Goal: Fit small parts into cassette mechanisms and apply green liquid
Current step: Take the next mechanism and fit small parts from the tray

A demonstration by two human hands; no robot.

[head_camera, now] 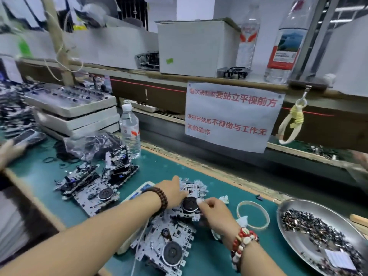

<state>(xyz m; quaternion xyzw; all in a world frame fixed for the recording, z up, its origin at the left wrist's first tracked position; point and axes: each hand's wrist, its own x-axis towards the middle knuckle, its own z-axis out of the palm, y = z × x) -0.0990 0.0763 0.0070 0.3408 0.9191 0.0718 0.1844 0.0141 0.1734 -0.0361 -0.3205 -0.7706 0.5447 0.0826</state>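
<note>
A cassette mechanism (190,205) with a black flywheel lies on the green mat in front of me, on top of other mechanisms (169,250). My left hand (172,191) rests over its left side, fingers curled on the metal frame. My right hand (214,211) sits at its right edge, fingertips pinching something small and pale beside the flywheel. A metal dish (298,208) at the right holds several small dark parts (310,226). No green liquid container is plainly visible.
More mechanisms (95,184) lie at the left, behind them a water bottle (130,129), a plastic bag and stacked trays (73,110). A pale ring (253,215) lies between my right hand and the dish. Another person's hand (10,151) shows at far left.
</note>
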